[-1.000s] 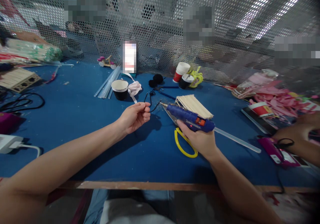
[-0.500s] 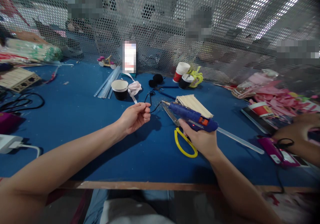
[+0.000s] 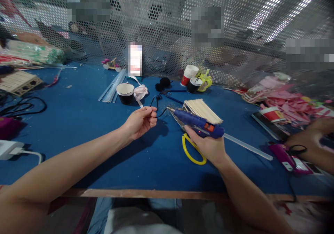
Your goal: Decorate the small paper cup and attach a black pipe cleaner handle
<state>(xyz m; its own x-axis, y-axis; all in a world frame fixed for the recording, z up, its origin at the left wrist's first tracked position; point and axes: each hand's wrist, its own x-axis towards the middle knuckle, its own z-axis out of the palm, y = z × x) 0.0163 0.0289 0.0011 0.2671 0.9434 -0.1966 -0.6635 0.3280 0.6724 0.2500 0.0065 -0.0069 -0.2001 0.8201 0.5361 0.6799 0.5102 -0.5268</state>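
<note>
My left hand (image 3: 143,123) is closed in a pinch on a thin black cord (image 3: 162,115). The cord shows at the fingertips and runs toward the black yarn behind; its held end is hidden. In my right hand (image 3: 208,145) is a blue hot glue gun (image 3: 191,118), its metal nozzle pointing left, just right of the cord. A long clear glue stick (image 3: 247,147) sticks out of its back. Beneath the gun lie scissors with yellow handles (image 3: 194,152), their blades partly covered.
Behind my hands stand a black paper cup (image 3: 125,96), white ribbon (image 3: 141,92), black pompoms (image 3: 164,83) and blue-handled pliers (image 3: 175,100). A bundle of wooden sticks (image 3: 203,110) lies behind the gun. At right, another person's hand (image 3: 308,140) is over a purple box (image 3: 289,159).
The glue gun in my right hand has shifted slightly left, its nozzle closer to the cord. My left hand has hardly moved.
</note>
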